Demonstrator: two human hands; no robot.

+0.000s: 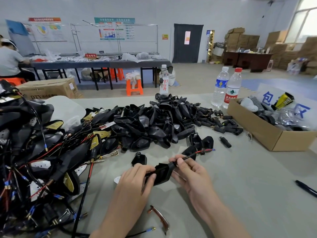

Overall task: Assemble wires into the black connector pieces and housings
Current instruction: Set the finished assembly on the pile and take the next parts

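Observation:
My left hand (135, 179) grips a black housing (161, 174) just above the table in the near middle. My right hand (187, 170) pinches the black sleeve at the housing's far end, where a thin red and black wire (197, 153) with a blue tip comes out toward the right. A big heap of loose black housings (154, 124) lies behind my hands. Small black connector pieces (221, 121) are scattered to the heap's right. A tangle of wired assemblies (42, 160) fills the left side.
An open cardboard box (267, 134) with mixed parts stands at the right. Three water bottles (226, 86) stand at the table's far edge. A curved reddish strip (159, 219) lies near my forearms and a black pen (307, 188) lies at the right edge. A person sits at a far table.

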